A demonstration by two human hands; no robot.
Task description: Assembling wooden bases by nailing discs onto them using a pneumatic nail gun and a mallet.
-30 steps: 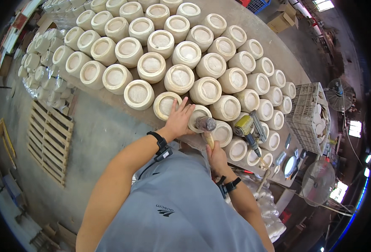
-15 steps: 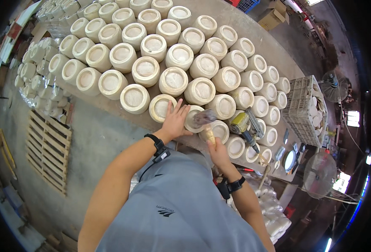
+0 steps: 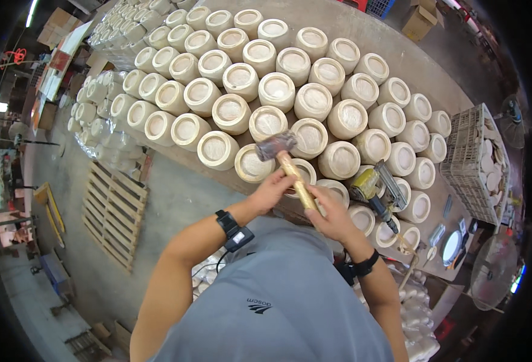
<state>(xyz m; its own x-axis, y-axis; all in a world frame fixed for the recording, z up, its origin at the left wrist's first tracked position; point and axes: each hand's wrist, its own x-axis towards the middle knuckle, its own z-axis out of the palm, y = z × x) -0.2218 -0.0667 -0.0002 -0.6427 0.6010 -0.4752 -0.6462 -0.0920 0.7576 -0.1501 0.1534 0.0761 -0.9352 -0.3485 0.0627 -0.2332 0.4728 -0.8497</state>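
My right hand (image 3: 333,212) grips the light wooden handle of a hammer (image 3: 303,188). Its dark, blunt head (image 3: 276,145) is over the front rows of pale, round wooden pots, each with a round recess in its top. Close to the handle, my left hand (image 3: 270,190) has its fingers curled in; anything between them is hidden. Beneath the handle a pot (image 3: 302,171) is partly covered by the hammer and hands. Left of it stands another pot (image 3: 252,164). A yellow-green air nailer (image 3: 368,183) lies across pots to the right of my right hand.
Several rows of pots cover the table (image 3: 425,59). A grey plastic crate (image 3: 472,166) of pale discs stands at the right end, near a fan (image 3: 494,271). On the floor at left are a wooden pallet (image 3: 114,211) and wrapped pots (image 3: 100,123).
My left hand has left the pot rims and drawn back beside the hammer handle, its fingers curling. The hammer has shifted and its head now points up and left. The view has turned slightly.
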